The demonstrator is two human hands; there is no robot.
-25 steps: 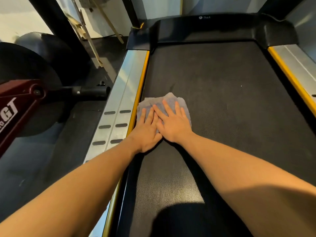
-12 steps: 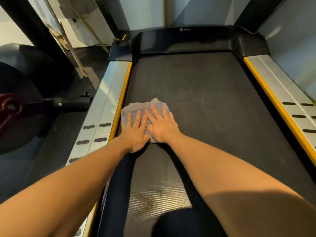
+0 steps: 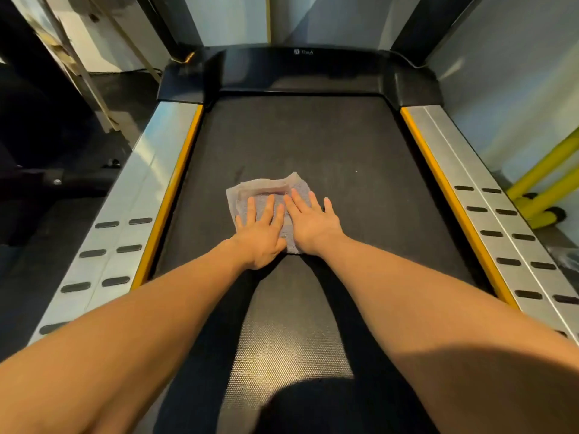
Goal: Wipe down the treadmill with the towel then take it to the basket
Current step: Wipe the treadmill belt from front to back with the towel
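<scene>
A folded grey towel [image 3: 266,191] lies flat on the black treadmill belt [image 3: 329,142], near the belt's middle. My left hand [image 3: 261,234] and my right hand [image 3: 313,225] both press down on it, palms flat and fingers spread, side by side. The hands cover the towel's near half. The treadmill has silver side rails with yellow trim, the left rail [image 3: 134,211] and the right rail [image 3: 488,214], and a black motor hood [image 3: 300,70] at the far end. No basket is in view.
Black treadmill uprights rise at the far left and right. A yellow metal frame [image 3: 542,189] stands on the floor to the right. Dark gym equipment and a wooden ladder [image 3: 78,67] are on the left. White walls lie ahead.
Both hands have slid the towel to the right, from beside the left yellow trim to the middle of the belt. The view has turned right as well.
</scene>
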